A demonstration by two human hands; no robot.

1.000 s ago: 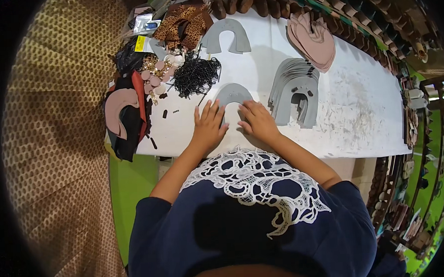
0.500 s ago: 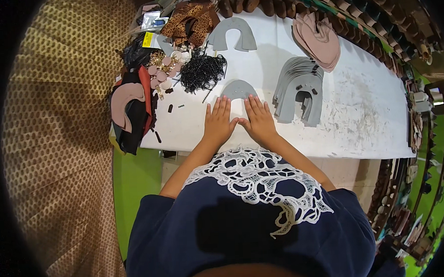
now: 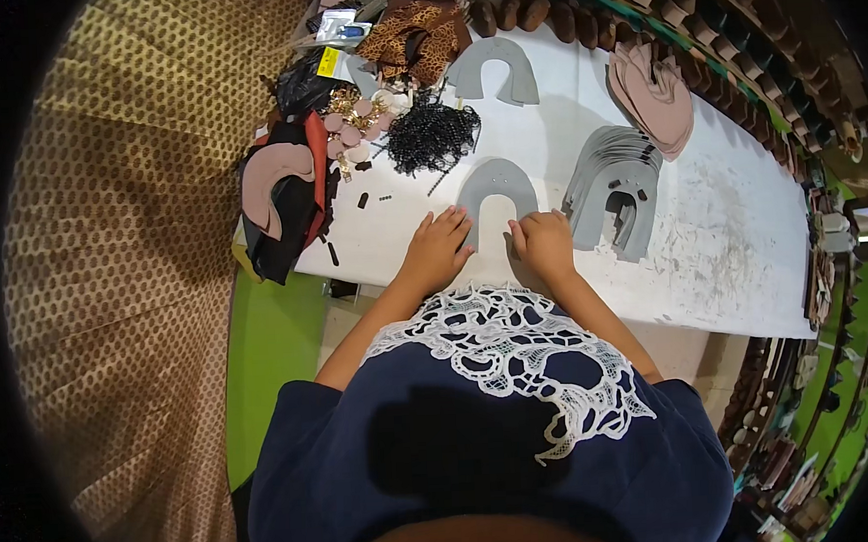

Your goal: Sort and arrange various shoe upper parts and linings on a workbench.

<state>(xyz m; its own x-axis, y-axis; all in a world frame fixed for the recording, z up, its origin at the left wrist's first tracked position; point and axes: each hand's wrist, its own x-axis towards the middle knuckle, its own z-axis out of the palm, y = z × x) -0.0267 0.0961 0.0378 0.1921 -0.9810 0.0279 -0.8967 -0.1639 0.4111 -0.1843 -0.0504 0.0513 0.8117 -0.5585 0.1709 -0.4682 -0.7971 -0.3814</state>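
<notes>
A grey horseshoe-shaped piece (image 3: pixel 496 175), likely a shoe upper cut flat, lies on the white-covered table (image 3: pixel 394 239) in front of me, its curve pointing away. My left hand (image 3: pixel 437 250) rests on its left leg with the fingers stretched out. At the other leg, my right hand (image 3: pixel 547 245) has its fingers curled in and the thumb toward the piece's inner edge, closed on that end. Right of it stands a fanned stack of similar grey pieces (image 3: pixel 604 162) with small dark bits on top.
Beyond lie another grey piece (image 3: pixel 494 57), leopard-print material (image 3: pixel 405 42) and pink cut pieces (image 3: pixel 647 97). To the left are a black tangled heap (image 3: pixel 432 135), pink discs (image 3: pixel 343 130) and a pink curved piece (image 3: pixel 273 171) on black material. Shoe lasts (image 3: pixel 510 12) line the far edge.
My hands have moved apart and back toward me, from lying flat over the piece's legs. The right fingers have curled in. The whole view has shifted slightly.
</notes>
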